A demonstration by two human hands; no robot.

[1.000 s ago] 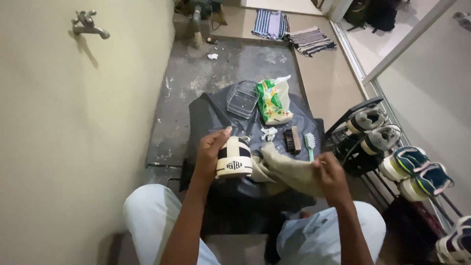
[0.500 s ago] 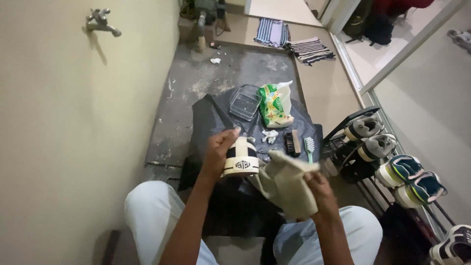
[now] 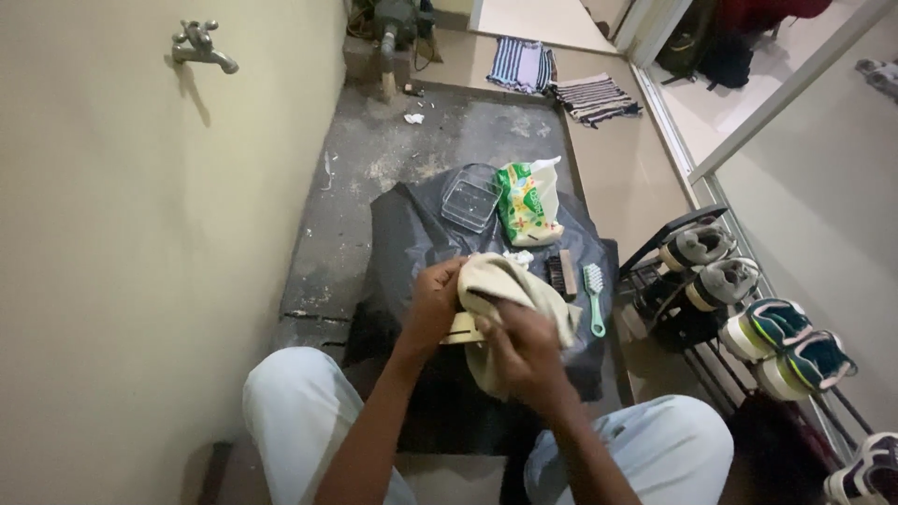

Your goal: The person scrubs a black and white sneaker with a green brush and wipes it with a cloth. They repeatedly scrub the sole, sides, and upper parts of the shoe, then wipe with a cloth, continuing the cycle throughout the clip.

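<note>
Over the black plastic sheet: cream cloth, held loose earlier, now wraps the cream shoe | left hand grips shoe | right hand presses cloth on it | one empty clear tray | one green packet | two brushes, dark and green | rack, five shoes.

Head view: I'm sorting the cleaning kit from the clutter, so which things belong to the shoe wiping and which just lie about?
In use:
left hand holding the cream shoe
right hand pressing the beige cloth on it

Lying about:
dark brush
green brush
clear box
green packet
shoes on the rack
wall tap
</note>
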